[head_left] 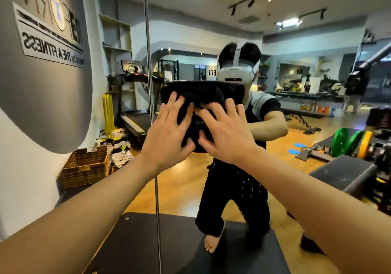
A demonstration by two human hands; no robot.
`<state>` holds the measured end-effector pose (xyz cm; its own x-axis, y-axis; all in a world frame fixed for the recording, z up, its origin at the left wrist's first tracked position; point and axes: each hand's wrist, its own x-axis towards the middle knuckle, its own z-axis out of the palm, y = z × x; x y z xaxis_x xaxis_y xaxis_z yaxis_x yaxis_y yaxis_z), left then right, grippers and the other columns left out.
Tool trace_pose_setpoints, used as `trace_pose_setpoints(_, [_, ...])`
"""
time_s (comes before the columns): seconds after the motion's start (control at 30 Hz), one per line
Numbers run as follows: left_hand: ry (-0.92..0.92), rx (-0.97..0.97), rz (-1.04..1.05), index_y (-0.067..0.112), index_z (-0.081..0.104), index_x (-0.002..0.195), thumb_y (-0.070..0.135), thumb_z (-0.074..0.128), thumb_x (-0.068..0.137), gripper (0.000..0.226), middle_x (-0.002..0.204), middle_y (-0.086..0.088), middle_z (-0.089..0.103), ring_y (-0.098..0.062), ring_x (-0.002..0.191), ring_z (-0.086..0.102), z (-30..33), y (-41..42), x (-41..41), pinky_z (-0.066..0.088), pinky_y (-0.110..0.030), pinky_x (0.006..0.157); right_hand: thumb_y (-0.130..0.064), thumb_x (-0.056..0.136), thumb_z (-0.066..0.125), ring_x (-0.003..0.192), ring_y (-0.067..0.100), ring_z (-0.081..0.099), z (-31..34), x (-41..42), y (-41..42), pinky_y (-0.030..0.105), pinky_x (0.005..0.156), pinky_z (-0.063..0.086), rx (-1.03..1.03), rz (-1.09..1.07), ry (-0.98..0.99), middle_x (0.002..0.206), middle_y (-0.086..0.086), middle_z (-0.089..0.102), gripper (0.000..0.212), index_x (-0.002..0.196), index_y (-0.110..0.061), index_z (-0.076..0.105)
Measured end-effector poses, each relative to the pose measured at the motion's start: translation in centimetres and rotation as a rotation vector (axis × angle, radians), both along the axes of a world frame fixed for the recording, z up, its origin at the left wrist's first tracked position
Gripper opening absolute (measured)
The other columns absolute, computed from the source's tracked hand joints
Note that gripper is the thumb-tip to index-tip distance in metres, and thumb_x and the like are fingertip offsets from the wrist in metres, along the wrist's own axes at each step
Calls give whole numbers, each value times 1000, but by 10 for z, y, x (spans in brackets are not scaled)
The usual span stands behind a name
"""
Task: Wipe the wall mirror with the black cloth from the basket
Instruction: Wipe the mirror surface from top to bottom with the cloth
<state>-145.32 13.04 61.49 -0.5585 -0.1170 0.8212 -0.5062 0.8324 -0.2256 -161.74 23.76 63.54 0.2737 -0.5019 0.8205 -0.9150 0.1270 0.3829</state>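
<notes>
Keep both spread hands, left hand and right hand, fingers apart, pressing the folded black cloth flat against the large wall mirror as you sweep.

gym: treadmill, weight plates, bench reflected in wall mirror; "fitness" sign on wall.

Both forearms are bare from the near edge up to the wrists, with no sleeve, watch or ring on the left hand or the right hand. The reflection in the wall mirror shows a white headset with a white strap over dark hair, a dark top with a pale grey shoulder panel and short sleeves, loose black trousers with small pale studs, and bare feet.
</notes>
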Motion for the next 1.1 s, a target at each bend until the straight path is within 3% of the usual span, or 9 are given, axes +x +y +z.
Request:
trace_pose_setpoints(0.17, [6,18,5,2,33,156,25,73,86,84,160,-25,22,-42,155,11,-12,-1,-3,41,-53,115,-43,80,60,100,32,42,-7,12,-14,46,77,35,-71,-5,-70,112,9,58,44,115,-15,58])
trace_pose_setpoints(0.33, [-17,6,87,-3,35,153,16,81,79,89,160,-30,22,-46,153,13,-8,4,-5,26,-47,118,-46,87,56,105,32,41,-20,-4,-21,44,79,31,-111,43,-13,123,6,59,55,134,-18,57])
trace_pose_setpoints(0.47, [-12,24,134,-1,35,154,15,78,80,88,162,-27,20,-45,153,13,-6,13,-6,25,-48,122,-48,90,51,117,28,47,-30,-18,-18,43,86,33,-43,94,25,141,1,53,66,149,-19,47])
trace_pose_setpoints(0.73, [-37,91,178,0,46,146,12,80,73,81,160,-21,21,-41,150,25,1,29,-6,41,-51,115,-49,76,65,110,29,40,-7,-14,-2,45,83,43,167,157,-9,125,4,54,71,138,-18,51])
trace_pose_setpoints(0.9, [-30,140,194,4,23,158,26,79,82,97,167,-16,-14,-36,156,5,9,45,1,31,-42,123,-48,83,66,127,31,35,16,1,12,46,99,40,260,150,-66,141,5,39,74,145,-20,36])
trace_pose_setpoints(1.0, [-17,201,159,-5,18,157,23,74,87,94,168,-13,-16,-30,157,-3,10,54,-8,26,-44,125,-46,82,66,126,33,39,20,6,12,45,98,44,246,128,-97,140,7,41,76,145,-19,34])
trace_pose_setpoints(1.1, [15,185,70,-2,22,157,22,71,87,88,170,-11,-8,-26,158,-3,8,50,-9,24,-45,126,-46,82,59,111,32,50,16,4,1,42,83,52,153,134,-122,127,9,52,77,149,-16,36])
